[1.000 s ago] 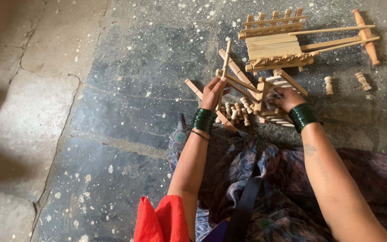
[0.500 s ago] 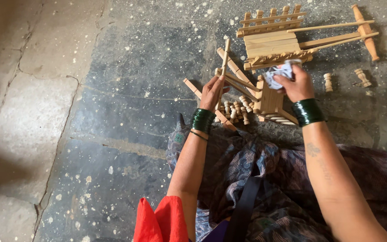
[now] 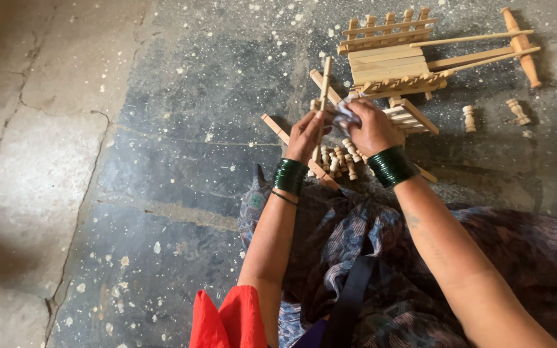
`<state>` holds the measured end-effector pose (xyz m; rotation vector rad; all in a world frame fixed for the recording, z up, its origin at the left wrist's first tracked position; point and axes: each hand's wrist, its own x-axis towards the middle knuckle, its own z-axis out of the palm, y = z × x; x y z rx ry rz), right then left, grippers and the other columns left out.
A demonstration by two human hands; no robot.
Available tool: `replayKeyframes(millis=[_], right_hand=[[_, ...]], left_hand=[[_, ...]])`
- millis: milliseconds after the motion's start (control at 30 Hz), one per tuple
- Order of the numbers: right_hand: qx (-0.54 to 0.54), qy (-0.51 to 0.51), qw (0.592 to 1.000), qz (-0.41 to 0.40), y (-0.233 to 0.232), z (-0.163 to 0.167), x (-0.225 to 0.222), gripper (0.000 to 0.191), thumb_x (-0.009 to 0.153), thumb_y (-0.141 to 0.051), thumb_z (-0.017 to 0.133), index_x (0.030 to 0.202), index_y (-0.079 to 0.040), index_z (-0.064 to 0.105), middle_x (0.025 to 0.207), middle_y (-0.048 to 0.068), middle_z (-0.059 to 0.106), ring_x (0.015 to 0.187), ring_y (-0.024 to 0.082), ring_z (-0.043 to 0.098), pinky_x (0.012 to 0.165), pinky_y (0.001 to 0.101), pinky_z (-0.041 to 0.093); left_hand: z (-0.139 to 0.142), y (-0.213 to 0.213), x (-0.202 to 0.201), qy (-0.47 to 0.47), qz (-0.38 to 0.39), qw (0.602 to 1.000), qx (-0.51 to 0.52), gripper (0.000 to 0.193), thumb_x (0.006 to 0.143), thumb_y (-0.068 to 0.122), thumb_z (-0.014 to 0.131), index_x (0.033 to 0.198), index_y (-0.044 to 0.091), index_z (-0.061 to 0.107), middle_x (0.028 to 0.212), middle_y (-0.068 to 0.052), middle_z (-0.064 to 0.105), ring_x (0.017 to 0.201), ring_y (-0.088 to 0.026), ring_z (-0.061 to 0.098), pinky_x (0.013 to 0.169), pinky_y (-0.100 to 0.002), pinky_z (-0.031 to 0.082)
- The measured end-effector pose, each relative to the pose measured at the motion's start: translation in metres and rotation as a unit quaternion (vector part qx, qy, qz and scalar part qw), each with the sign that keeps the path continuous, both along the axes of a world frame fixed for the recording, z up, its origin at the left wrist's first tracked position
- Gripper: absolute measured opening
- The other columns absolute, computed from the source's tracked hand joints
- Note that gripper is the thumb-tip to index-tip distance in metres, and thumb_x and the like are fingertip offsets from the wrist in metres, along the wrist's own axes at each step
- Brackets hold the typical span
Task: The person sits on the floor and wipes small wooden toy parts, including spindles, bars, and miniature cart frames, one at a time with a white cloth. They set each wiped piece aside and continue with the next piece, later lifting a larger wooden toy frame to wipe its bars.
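Note:
I sit on a stone floor with wooden toy parts in front of me. My left hand grips a thin wooden stick that stands upright out of a pile of slats. My right hand holds a small pale cloth pressed against that stick, close beside the left hand. Both wrists wear dark green bangles. Small turned wooden pegs lie under my hands. An assembled wooden cart with railings and long shafts lies just beyond.
Two loose turned pegs lie to the right of the pile. A laddered wooden frame rests by my right hand. Paint-speckled grey stone floor spreads to the left. Patterned fabric covers my lap.
My right hand picked up the pale cloth from the right side of the pile and brought it left to the stick. The left hand kept hold of the stick.

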<state>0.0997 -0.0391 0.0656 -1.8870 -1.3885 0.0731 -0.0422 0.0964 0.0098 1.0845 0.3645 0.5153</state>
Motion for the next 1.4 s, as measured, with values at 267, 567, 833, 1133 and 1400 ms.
replayKeyframes(millis=[267, 567, 833, 1133, 1400], right_hand=[[-0.228, 0.028, 0.967, -0.112, -0.021, -0.01, 0.015, 0.028, 0.092, -0.003, 0.068, 0.12, -0.008, 0.069, 0.102, 0.013, 0.072, 0.08, 0.023, 0.07, 0.073, 0.0366, 0.059], [-0.056, 0.027, 0.998, -0.02, 0.01, 0.014, -0.015, 0.028, 0.093, -0.009, 0.071, 0.12, -0.004, 0.066, 0.107, 0.014, 0.069, 0.081, 0.022, 0.067, 0.072, 0.0355, 0.058], [-0.322, 0.027, 0.94, -0.114, -0.016, -0.009, 0.009, 0.035, 0.094, -0.003, 0.065, 0.126, -0.017, 0.067, 0.106, 0.008, 0.071, 0.075, 0.018, 0.067, 0.067, 0.0349, 0.057], [-0.058, 0.091, 0.994, -0.012, 0.02, 0.029, -0.009, 0.037, 0.088, 0.0, 0.065, 0.125, -0.005, 0.061, 0.109, 0.015, 0.071, 0.084, 0.022, 0.07, 0.07, 0.0335, 0.06], [-0.276, 0.009, 0.959, -0.071, -0.013, -0.025, 0.032, 0.023, 0.092, -0.005, 0.069, 0.111, -0.016, 0.074, 0.115, 0.009, 0.074, 0.093, 0.02, 0.07, 0.087, 0.0343, 0.055]], left_hand=[[0.004, -0.002, 0.004, 0.026, 0.036, 0.999, 0.023, 0.042, 0.101, 0.039, 0.063, 0.115, 0.0, 0.069, 0.106, -0.006, 0.069, 0.101, -0.016, 0.065, 0.092, -0.034, 0.055], [-0.001, 0.0, -0.005, 0.03, 0.021, 0.999, 0.014, 0.038, 0.104, 0.039, 0.062, 0.108, 0.002, 0.067, 0.088, 0.002, 0.056, 0.083, -0.01, 0.055, 0.086, -0.031, 0.053], [-0.001, 0.006, 0.001, 0.052, 0.029, 0.998, 0.033, 0.041, 0.099, 0.042, 0.061, 0.113, 0.005, 0.069, 0.101, -0.003, 0.072, 0.095, -0.012, 0.065, 0.087, -0.031, 0.054], [-0.014, 0.006, 0.004, 0.046, 0.033, 0.997, 0.044, 0.04, 0.104, 0.041, 0.063, 0.117, 0.004, 0.069, 0.103, -0.002, 0.065, 0.094, -0.012, 0.058, 0.088, -0.029, 0.052], [-0.013, 0.006, 0.003, 0.046, 0.038, 0.997, 0.039, 0.043, 0.104, 0.04, 0.064, 0.115, -0.001, 0.071, 0.104, -0.005, 0.069, 0.092, -0.013, 0.058, 0.084, -0.03, 0.05]])
